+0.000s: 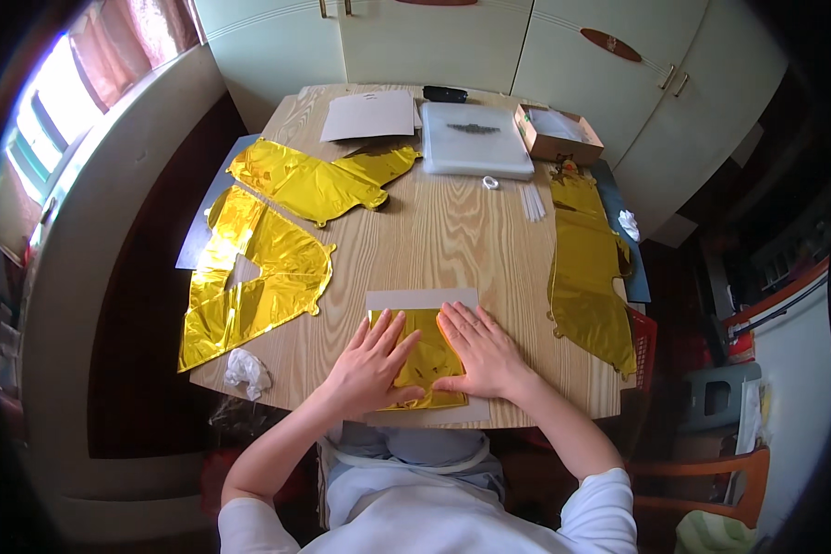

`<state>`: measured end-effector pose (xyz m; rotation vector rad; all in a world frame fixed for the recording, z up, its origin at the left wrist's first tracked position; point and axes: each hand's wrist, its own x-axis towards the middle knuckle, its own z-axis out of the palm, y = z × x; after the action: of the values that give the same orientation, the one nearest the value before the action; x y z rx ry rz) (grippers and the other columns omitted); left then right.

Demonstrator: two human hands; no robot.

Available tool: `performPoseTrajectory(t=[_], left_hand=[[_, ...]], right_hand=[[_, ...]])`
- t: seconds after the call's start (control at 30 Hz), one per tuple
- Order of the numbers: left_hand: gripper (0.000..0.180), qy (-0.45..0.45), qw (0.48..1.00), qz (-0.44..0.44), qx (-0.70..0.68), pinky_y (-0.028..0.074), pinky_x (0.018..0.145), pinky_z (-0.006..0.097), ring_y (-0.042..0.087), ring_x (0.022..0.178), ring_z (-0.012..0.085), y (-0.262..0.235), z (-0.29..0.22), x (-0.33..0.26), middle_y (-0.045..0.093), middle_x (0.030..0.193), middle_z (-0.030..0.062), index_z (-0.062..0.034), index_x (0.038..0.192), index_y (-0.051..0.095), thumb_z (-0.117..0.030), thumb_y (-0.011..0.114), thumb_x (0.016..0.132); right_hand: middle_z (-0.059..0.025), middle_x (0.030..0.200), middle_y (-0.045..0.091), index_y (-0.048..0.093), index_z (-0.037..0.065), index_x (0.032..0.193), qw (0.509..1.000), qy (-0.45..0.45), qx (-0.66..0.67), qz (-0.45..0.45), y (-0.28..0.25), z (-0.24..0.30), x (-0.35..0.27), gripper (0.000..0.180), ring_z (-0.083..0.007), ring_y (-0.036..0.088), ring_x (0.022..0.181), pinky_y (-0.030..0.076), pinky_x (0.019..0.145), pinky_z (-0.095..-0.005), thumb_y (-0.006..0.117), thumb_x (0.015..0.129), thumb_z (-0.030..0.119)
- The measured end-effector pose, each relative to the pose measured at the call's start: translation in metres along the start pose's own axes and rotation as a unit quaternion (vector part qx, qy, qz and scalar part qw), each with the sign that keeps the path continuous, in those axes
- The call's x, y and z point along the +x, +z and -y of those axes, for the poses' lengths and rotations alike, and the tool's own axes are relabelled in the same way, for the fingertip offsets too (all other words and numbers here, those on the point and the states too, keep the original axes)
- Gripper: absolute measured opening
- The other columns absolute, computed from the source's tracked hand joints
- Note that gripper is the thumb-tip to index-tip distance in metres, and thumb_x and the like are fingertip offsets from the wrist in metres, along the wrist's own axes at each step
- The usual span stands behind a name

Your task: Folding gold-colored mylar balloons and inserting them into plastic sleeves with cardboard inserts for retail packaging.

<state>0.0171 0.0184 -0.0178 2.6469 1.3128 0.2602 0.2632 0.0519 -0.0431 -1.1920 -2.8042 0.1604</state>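
A folded gold foil balloon (pixel 423 355) lies on a grey-white card (pixel 422 299) near the table's front edge. My left hand (pixel 373 363) rests flat on the foil's left side with its fingers spread. On the right side, my right hand (pixel 478 353) presses flat, fingers stretched forward and thumb out over the foil. Parts of the foil and card are hidden under both hands. More flat gold foil balloons lie around: one at the left (pixel 277 277), another balloon behind it (pixel 319 180), and a long balloon at the right edge (pixel 586 263).
At the back of the wooden table (pixel 415 235) are a stack of pale cards (pixel 369 116), a translucent white box (pixel 478 152) and an open cardboard box (pixel 558 146). Thin white strips (pixel 533 203) and a white ring (pixel 490 183) lie before them. Crumpled tissue (pixel 247 372) sits front left.
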Motion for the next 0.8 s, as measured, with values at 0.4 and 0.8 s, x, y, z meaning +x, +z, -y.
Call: performPoseTrajectory(t=[0.4,0.8], left_hand=[[0.101,0.026,0.999,0.012,0.045,0.020,0.114,0.055,0.026,0.141,0.0432,0.004,0.015,-0.001,0.029,0.150,0.0276,-0.0059,0.145,0.037,-0.077,0.053,0.075],[0.121,0.018,0.997,0.038,0.067,0.018,0.114,0.059,0.024,0.143,0.0388,-0.004,0.027,-0.004,0.028,0.151,0.0266,0.0041,0.145,0.031,-0.085,0.054,0.066]], right_hand=[[-0.0189,0.157,0.019,0.019,-0.003,0.150,0.999,0.002,0.007,0.033,-0.008,0.002,0.001,0.124,-0.0300,0.015,0.147,0.009,0.120,-0.0446,0.052,0.068,0.085],[-0.0234,0.157,0.014,0.019,-0.001,0.150,0.998,0.012,0.004,0.066,-0.016,0.005,0.003,0.125,-0.0360,0.010,0.147,0.008,0.120,-0.0443,0.055,0.067,0.084]])
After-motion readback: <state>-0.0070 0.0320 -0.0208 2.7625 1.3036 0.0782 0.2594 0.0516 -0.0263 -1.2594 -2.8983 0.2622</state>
